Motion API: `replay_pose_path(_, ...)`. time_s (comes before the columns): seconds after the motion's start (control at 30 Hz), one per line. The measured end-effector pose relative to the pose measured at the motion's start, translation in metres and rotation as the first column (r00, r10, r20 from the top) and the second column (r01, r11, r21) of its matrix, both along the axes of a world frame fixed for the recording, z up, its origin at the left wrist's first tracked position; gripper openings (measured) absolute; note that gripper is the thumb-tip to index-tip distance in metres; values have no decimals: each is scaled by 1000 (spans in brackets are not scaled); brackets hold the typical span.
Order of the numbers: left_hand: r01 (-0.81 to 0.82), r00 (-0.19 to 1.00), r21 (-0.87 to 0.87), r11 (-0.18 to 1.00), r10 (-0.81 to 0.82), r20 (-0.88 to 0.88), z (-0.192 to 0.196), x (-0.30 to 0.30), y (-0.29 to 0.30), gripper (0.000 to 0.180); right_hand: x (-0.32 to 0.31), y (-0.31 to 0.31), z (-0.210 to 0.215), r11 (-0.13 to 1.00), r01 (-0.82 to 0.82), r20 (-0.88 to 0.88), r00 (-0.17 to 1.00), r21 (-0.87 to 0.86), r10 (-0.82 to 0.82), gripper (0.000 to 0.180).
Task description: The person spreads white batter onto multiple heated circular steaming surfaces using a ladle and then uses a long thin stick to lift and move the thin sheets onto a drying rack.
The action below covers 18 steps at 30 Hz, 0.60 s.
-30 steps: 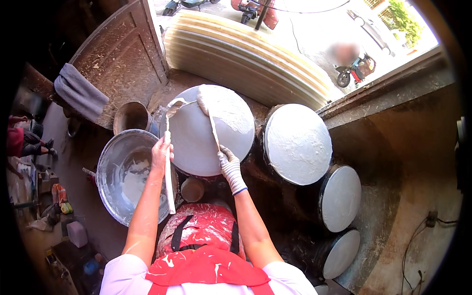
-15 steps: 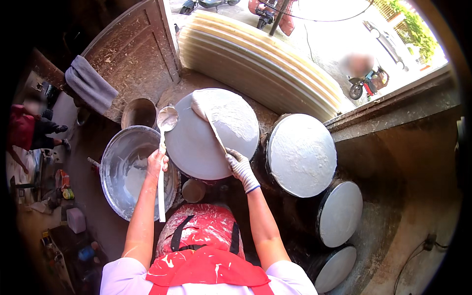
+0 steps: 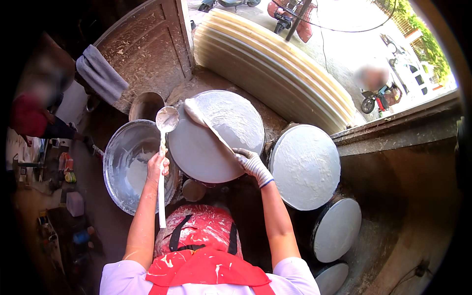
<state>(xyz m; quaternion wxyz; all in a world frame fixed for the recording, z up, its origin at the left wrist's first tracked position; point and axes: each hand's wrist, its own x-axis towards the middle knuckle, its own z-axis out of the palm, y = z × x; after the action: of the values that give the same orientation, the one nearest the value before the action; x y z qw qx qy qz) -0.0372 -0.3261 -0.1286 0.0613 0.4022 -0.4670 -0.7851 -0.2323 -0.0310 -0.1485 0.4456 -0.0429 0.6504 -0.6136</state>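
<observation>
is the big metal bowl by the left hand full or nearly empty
Nearly empty: the big metal bowl shows bare, smeared walls, with only a shallow pool of white batter at the bottom.

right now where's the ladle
In the head view the ladle is upright in the bare left hand, left of centre, its bowl over the gap between the metal basin and the round white griddle.

long white ladle [image 3: 162, 147] upright over the bowl; batter-coated spreader [image 3: 206, 123] slanted across the round griddle.
</observation>
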Motion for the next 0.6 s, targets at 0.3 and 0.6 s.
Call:
replay_pose_path(0.3,-41,999,-48,998,42,24,8,15,4,34,-40,10,-12,999,5,-139,990,42,1,31)
replay_pose_path(0.6,-108,993,-72,992,112,50,14,37,-8,33,-48,46,17,928,-369,-101,923,45,372,29)
